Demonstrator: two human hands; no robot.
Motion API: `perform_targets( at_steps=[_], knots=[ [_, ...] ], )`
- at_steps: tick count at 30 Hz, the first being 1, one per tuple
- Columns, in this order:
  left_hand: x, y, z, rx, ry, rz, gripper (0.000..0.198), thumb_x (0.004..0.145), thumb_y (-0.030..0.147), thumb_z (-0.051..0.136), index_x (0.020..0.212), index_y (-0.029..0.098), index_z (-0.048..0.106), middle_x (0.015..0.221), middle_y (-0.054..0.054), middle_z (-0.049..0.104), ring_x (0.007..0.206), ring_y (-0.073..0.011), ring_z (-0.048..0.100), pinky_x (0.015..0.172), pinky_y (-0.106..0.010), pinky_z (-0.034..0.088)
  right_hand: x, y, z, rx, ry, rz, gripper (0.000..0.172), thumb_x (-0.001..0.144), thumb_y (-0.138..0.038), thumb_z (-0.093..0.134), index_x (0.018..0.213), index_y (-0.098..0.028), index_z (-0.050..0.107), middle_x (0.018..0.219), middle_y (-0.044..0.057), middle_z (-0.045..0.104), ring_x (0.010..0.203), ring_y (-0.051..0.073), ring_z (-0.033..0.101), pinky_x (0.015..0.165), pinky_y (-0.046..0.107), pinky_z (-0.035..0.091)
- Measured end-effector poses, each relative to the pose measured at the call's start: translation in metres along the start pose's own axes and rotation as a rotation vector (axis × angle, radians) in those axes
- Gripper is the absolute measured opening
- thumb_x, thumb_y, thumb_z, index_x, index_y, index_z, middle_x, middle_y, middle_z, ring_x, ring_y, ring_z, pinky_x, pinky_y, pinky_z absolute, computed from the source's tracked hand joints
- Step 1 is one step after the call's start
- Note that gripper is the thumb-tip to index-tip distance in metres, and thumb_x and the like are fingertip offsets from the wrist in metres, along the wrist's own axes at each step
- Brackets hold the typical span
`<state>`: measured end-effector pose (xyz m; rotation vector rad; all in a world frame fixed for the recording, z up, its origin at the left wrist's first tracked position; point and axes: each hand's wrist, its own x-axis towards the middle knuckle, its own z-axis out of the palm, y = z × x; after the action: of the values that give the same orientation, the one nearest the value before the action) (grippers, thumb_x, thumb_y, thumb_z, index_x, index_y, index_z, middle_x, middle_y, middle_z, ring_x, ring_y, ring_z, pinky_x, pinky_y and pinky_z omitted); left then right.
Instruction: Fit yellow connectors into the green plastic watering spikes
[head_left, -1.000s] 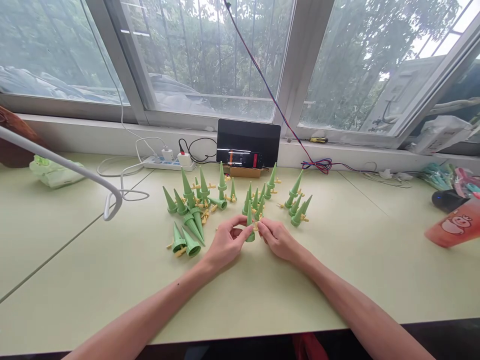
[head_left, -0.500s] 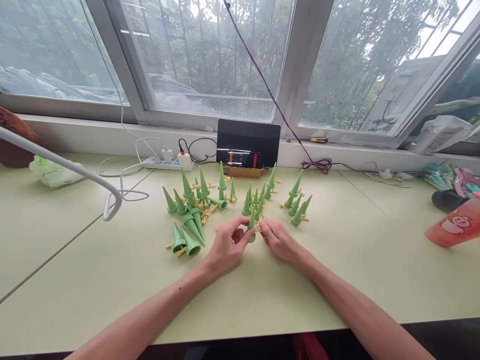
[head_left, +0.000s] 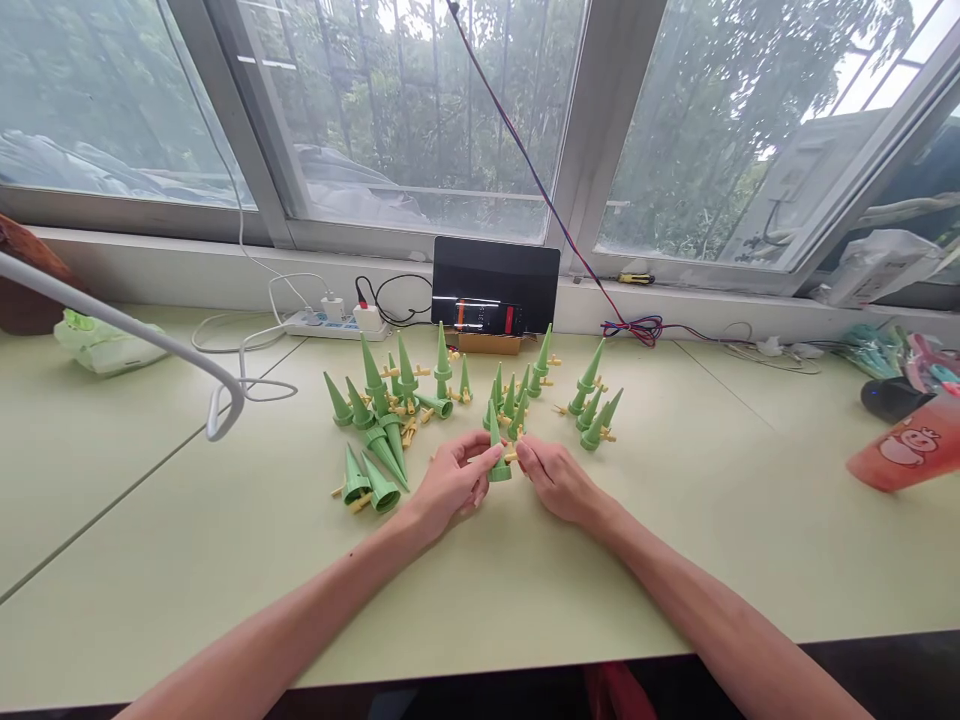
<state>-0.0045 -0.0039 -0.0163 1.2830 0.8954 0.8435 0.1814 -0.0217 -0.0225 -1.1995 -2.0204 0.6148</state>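
Left hand (head_left: 450,480): thumb and fingertips pinched shut on a green cone (head_left: 496,450), tip up, base down, held just above the desk (head_left: 225,580) at centre. Right hand (head_left: 559,480): fingertips closed on a small yellow fitting (head_left: 511,456) at the cone's side, touching it; whether the fitting is seated cannot be told. Behind the hands, more cones stand close together (head_left: 514,395). A left cluster (head_left: 382,425) is partly upright, partly toppled, with yellow fittings among them; a smaller cluster (head_left: 592,410) stands to the right. Further back are a dark screen (head_left: 495,280) propped against the window sill, a power strip (head_left: 330,322) with plugs and cables, and a bent white tube (head_left: 150,345) to the left. Risks, judged: the fitting is small and gripped only at the fingertips, so it may slip and be lost among the loose ones. The knuckles are near the standing cones, and a nudge could knock them over. Writing: none legible. The screen's lit strip is too small to read, and the orange cup (head_left: 904,450) at far right shows only a cartoon face.
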Motion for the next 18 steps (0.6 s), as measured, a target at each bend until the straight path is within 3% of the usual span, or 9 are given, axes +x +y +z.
perform_targets(
  at_steps=[6, 13, 18],
  knots=[
    [-0.0023, 0.0035, 0.0021, 0.054, 0.001, 0.031, 0.035, 0.088, 0.047, 0.065, 0.103, 0.015, 0.063, 0.041, 0.010, 0.041, 0.033, -0.0046, 0.031, 0.035, -0.016, 0.028, 0.0015, 0.0020, 0.0033, 0.027, 0.042, -0.009, 0.037, 0.106, -0.035, 0.026, 0.071, -0.024, 0.029, 0.060, -0.003, 0.033, 0.054, 0.015, 0.032, 0.055, 0.032, 0.029],
    [-0.0049, 0.0051, 0.0050, 0.110, 0.006, 0.138, 0.033, 0.088, 0.047, 0.064, 0.102, 0.017, 0.062, 0.072, 0.003, 0.059, 0.037, -0.0022, 0.039, 0.034, -0.017, 0.033, 0.0011, 0.0026, 0.0041, 0.077, 0.046, 0.020, 0.038, 0.105, -0.034, 0.027, 0.069, -0.024, 0.028, 0.059, -0.003, 0.033, 0.054, 0.016, 0.031, 0.056, 0.033, 0.028],
    [-0.0057, 0.0020, 0.0058, 0.160, 0.013, 0.201, 0.033, 0.089, 0.045, 0.065, 0.105, 0.016, 0.063, 0.071, 0.002, 0.059, 0.042, -0.0041, 0.042, 0.038, -0.018, 0.035, 0.0011, 0.0053, 0.0053, 0.105, 0.043, 0.048, 0.041, 0.106, -0.036, 0.027, 0.067, -0.024, 0.030, 0.058, -0.003, 0.035, 0.053, 0.016, 0.034, 0.056, 0.033, 0.029]
  ],
)
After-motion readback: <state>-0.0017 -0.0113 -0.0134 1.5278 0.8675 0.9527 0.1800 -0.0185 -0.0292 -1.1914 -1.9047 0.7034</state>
